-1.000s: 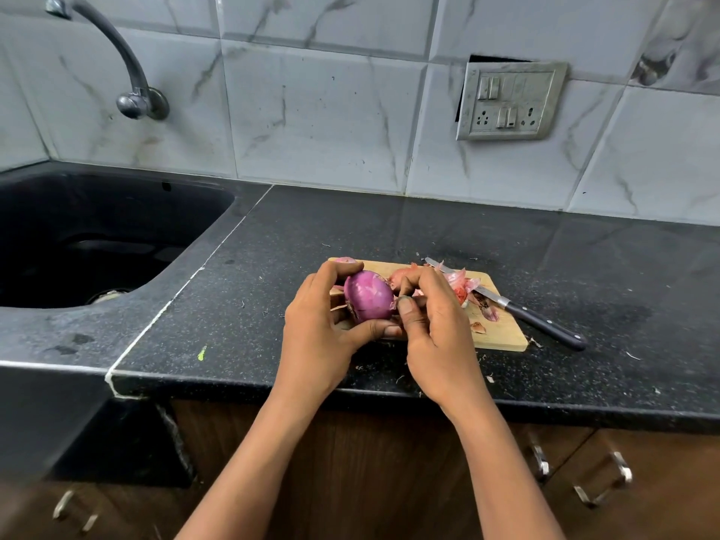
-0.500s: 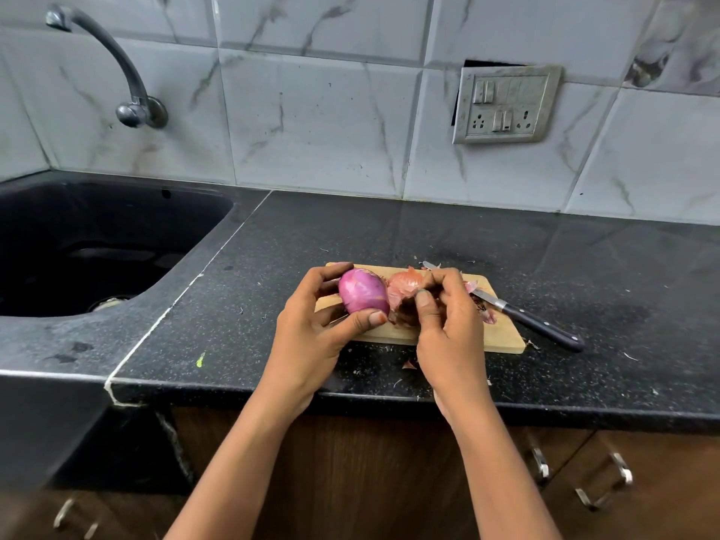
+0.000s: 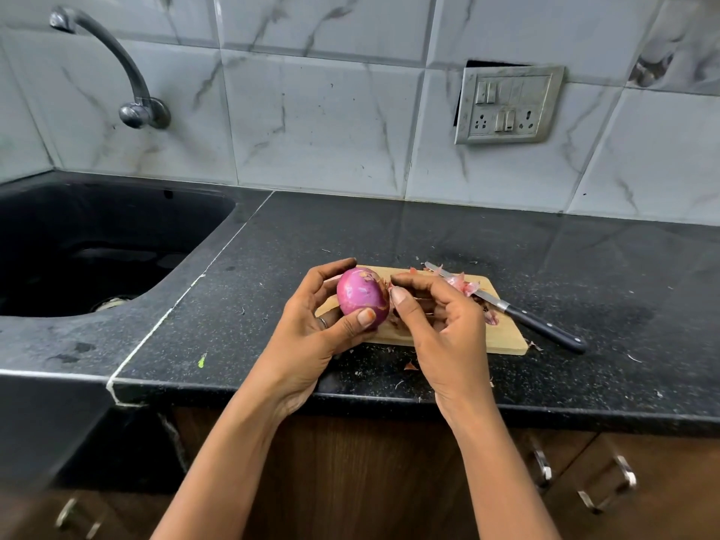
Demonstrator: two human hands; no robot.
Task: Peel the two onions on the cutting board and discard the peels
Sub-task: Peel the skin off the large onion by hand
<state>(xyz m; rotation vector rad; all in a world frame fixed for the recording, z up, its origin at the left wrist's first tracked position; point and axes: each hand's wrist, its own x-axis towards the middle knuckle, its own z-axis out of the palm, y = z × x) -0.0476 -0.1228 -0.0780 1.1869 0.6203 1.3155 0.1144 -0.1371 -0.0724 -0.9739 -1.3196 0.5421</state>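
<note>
the onion [image 3: 362, 296] is sitting in the left hand [image 3: 311, 337], which is clamping it: the thumb is pressing on its near lower side and the fingers are curling round its far side. it is being held up off the board [image 3: 502, 337], over that board's left end. its long axis is standing nearly upright, the top leaning slightly toward the right hand [image 3: 448, 329]. most of it is showing smooth, glossy purple flesh. a dry brownish scrap of skin is clinging at the top and down the right edge.

the coming move is turning on that scrap, in my judgement: it is lying right of the grip, so the right hand is the nearer one. that hand is hovering just beside the onion, thumb and forefinger drawn close at the scrap. whether they are already pinching it i cannot tell.

a second onion is not showing; it may be hiding behind the right hand. farther right of the grip, loose peels [image 3: 461, 284] are lying on the board, with a knife [image 3: 545, 329] crossing its far right corner, handle out on the counter [image 3: 350, 235]. more flakes are lying on the counter near the wrists. the sink [image 3: 78, 247] is sitting well off to the left.
</note>
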